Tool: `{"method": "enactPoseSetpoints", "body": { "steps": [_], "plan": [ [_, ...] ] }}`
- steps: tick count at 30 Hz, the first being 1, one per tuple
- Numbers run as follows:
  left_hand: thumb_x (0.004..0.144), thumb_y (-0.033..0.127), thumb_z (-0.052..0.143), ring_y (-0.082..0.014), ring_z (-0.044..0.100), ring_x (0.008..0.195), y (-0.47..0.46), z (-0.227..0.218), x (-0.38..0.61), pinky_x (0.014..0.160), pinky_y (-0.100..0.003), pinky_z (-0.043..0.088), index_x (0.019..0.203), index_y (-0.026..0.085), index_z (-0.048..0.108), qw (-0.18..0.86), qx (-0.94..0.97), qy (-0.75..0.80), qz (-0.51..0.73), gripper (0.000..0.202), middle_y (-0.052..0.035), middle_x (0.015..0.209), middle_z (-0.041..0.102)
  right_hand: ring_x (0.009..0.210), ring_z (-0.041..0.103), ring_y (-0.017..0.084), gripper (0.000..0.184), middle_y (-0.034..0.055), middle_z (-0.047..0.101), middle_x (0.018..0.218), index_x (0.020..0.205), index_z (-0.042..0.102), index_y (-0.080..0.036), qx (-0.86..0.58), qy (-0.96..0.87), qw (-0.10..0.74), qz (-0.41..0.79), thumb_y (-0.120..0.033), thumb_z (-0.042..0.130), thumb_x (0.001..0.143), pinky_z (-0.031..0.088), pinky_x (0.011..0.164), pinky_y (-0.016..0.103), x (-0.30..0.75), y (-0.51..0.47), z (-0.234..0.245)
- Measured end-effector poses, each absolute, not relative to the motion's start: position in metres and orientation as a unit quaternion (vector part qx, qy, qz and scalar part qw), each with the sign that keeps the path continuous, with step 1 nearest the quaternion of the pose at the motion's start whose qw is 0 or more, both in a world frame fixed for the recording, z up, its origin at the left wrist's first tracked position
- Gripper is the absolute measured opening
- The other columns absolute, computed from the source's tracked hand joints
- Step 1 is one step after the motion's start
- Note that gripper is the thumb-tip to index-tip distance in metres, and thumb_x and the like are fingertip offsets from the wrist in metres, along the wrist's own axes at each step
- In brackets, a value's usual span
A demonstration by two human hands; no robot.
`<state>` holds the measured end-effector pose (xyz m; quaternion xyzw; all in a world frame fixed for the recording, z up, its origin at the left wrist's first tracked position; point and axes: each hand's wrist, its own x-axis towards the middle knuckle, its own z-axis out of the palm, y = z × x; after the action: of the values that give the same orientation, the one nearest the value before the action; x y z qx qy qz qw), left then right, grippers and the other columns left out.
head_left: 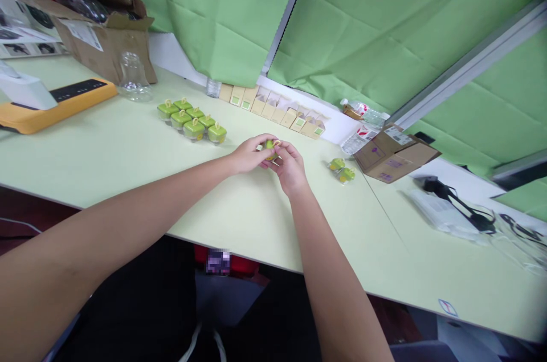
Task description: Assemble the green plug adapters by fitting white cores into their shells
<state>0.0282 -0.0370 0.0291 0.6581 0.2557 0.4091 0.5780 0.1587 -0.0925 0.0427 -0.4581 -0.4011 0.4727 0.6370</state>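
Observation:
Both my hands are closed around one small clear container with a green lid, held a little above the table in the middle of the view. My left hand grips it from the left side. From the right, the fingers and thumb of my right hand are at the lid, by its pale yellow loop. My fingers cover much of the container. A group of several similar green-lidded containers stands on the table to the left. Two more such containers stand to the right.
Several small tan cartons line the back of the pale table. A cardboard box and plastic bottles stand back right, black cables beyond. At left are a clear bottle, an orange-and-black device and an open carton.

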Motion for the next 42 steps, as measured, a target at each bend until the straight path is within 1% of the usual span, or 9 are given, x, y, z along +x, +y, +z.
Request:
{"method": "enactPoseSetpoints", "body": {
  "steps": [9, 12, 15, 17, 20, 25, 30, 37, 42],
  "plan": [
    [0.087, 0.034, 0.065, -0.0143, 0.068, 0.078, -0.035, 0.033, 0.027, 0.063, -0.03, 0.06, 0.129, 0.022, 0.056, 0.597, 0.645, 0.239, 0.413, 0.045, -0.0116, 0.136, 0.055, 0.066, 0.059, 0.011, 0.023, -0.0027, 0.066, 0.084, 0.085, 0.065, -0.022, -0.462, -0.403, 0.646, 0.455, -0.031, 0.079, 0.067, 0.062, 0.073, 0.037, 0.161, -0.094, 0.047],
    [0.091, 0.039, 0.058, -0.0139, 0.066, 0.076, -0.025, 0.039, 0.018, 0.056, -0.025, 0.054, 0.126, 0.022, 0.055, 0.526, 0.643, 0.291, 0.474, 0.04, -0.0112, 0.133, 0.057, 0.072, 0.063, 0.014, 0.023, -0.0015, 0.067, 0.09, 0.085, 0.062, -0.023, -0.474, -0.358, 0.691, 0.412, -0.033, 0.076, 0.069, 0.062, 0.07, 0.037, 0.169, -0.09, 0.048],
    [0.09, 0.03, 0.056, -0.0171, 0.063, 0.093, -0.01, 0.04, 0.005, 0.07, -0.026, 0.053, 0.11, 0.02, 0.061, 0.364, 0.652, 0.371, 0.552, 0.023, -0.0074, 0.117, 0.065, 0.075, 0.064, 0.014, 0.025, -0.0016, 0.066, 0.092, 0.086, 0.06, -0.024, -0.491, -0.305, 0.735, 0.354, -0.035, 0.075, 0.07, 0.063, 0.072, 0.036, 0.179, -0.086, 0.048],
    [0.086, 0.023, 0.059, -0.0197, 0.061, 0.104, -0.001, 0.038, -0.001, 0.082, -0.03, 0.052, 0.109, 0.02, 0.063, 0.284, 0.672, 0.411, 0.546, 0.023, -0.0073, 0.121, 0.064, 0.075, 0.062, 0.013, 0.025, -0.0019, 0.064, 0.091, 0.086, 0.059, -0.025, -0.509, -0.295, 0.743, 0.32, -0.037, 0.075, 0.071, 0.062, 0.074, 0.035, 0.183, -0.084, 0.046],
    [0.083, 0.023, 0.061, -0.0227, 0.059, 0.111, 0.001, 0.03, -0.002, 0.09, -0.035, 0.051, 0.112, 0.02, 0.063, 0.277, 0.705, 0.421, 0.498, 0.03, -0.0096, 0.128, 0.061, 0.076, 0.06, 0.012, 0.026, -0.0019, 0.062, 0.091, 0.085, 0.058, -0.024, -0.528, -0.325, 0.729, 0.291, -0.04, 0.074, 0.073, 0.062, 0.073, 0.034, 0.182, -0.083, 0.042],
    [0.079, 0.028, 0.068, -0.0248, 0.057, 0.12, -0.024, 0.025, 0.011, 0.094, -0.036, 0.051, 0.136, 0.022, 0.052, 0.308, 0.809, 0.254, 0.432, 0.06, -0.011, 0.141, 0.054, 0.079, 0.06, 0.013, 0.025, -0.0008, 0.063, 0.092, 0.085, 0.064, -0.022, -0.527, -0.459, 0.651, 0.296, -0.043, 0.073, 0.075, 0.057, 0.071, 0.029, 0.168, -0.083, 0.031],
    [0.078, 0.022, 0.062, -0.0253, 0.064, 0.102, -0.04, 0.037, 0.014, 0.091, -0.036, 0.049, 0.111, 0.021, 0.066, 0.215, 0.852, 0.261, 0.401, 0.034, -0.0086, 0.11, 0.068, 0.085, 0.061, 0.014, 0.024, 0.0, 0.067, 0.091, 0.087, 0.067, -0.022, -0.506, -0.52, 0.602, 0.334, -0.044, 0.071, 0.078, 0.053, 0.076, 0.027, 0.159, -0.082, 0.025],
    [0.063, 0.033, 0.077, -0.0276, 0.061, 0.078, -0.024, 0.068, -0.028, 0.072, -0.035, 0.046, 0.083, 0.02, 0.063, 0.128, 0.854, 0.446, 0.237, 0.028, -0.0071, 0.077, 0.059, 0.085, 0.061, 0.015, 0.019, 0.0011, 0.067, 0.099, 0.091, 0.068, -0.024, -0.577, -0.474, 0.592, 0.302, -0.038, 0.068, 0.078, 0.054, 0.07, 0.028, 0.165, -0.084, 0.034],
    [0.068, 0.036, 0.07, -0.0195, 0.054, 0.068, -0.032, 0.084, -0.072, 0.064, -0.029, 0.039, 0.079, 0.019, 0.058, 0.072, 0.835, 0.539, 0.086, 0.024, -0.0051, 0.078, 0.058, 0.086, 0.063, 0.016, 0.02, 0.002, 0.068, 0.102, 0.091, 0.068, -0.023, -0.59, -0.488, 0.569, 0.3, -0.038, 0.065, 0.079, 0.055, 0.074, 0.031, 0.166, -0.082, 0.031]
  ]
}}
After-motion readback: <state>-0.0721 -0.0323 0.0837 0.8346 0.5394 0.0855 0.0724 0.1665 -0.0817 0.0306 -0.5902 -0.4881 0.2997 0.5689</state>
